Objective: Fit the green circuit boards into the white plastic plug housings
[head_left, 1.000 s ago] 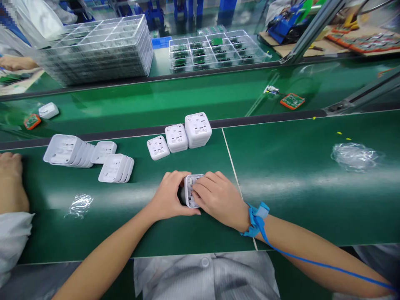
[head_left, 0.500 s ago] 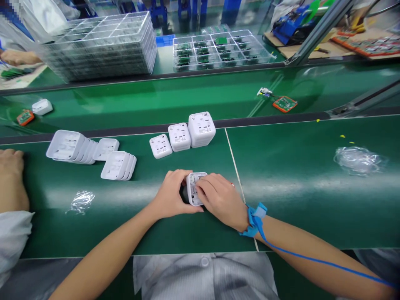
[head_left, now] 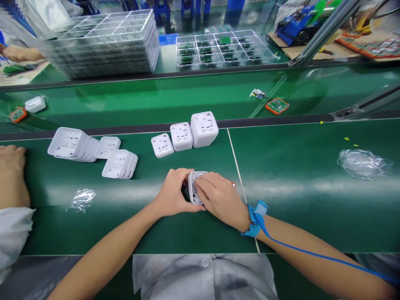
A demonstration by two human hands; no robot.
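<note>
In the middle of the green bench, my left hand (head_left: 175,192) is closed around the edges of a square white plastic housing (head_left: 194,197), which is tilted with its hollow side facing me. My right hand (head_left: 220,198) lies over the housing, fingers curled and pressed together at its inside. Whatever those fingertips hold is hidden. A small red and white bit (head_left: 233,185) shows past the knuckles of that hand. A blue wrist strap (head_left: 254,221) with a cord circles my right wrist. Just behind stand square white cases (head_left: 204,129), some stacked.
Stacked open white shells (head_left: 70,142) and flatter covers (head_left: 117,163) lie left. Clear plastic wrap (head_left: 83,199) and another bundle (head_left: 364,162) rest on the bench. The green belt (head_left: 131,100) carries an orange-edged circuit board (head_left: 277,106). Clear trays (head_left: 109,46) are beyond. A co-worker's arm (head_left: 12,179) rests left.
The circuit boards and the white piece on the belt have shifted left. My hands stay at the housing, with only a slight movement of the right fingers. The view has shifted a little.
</note>
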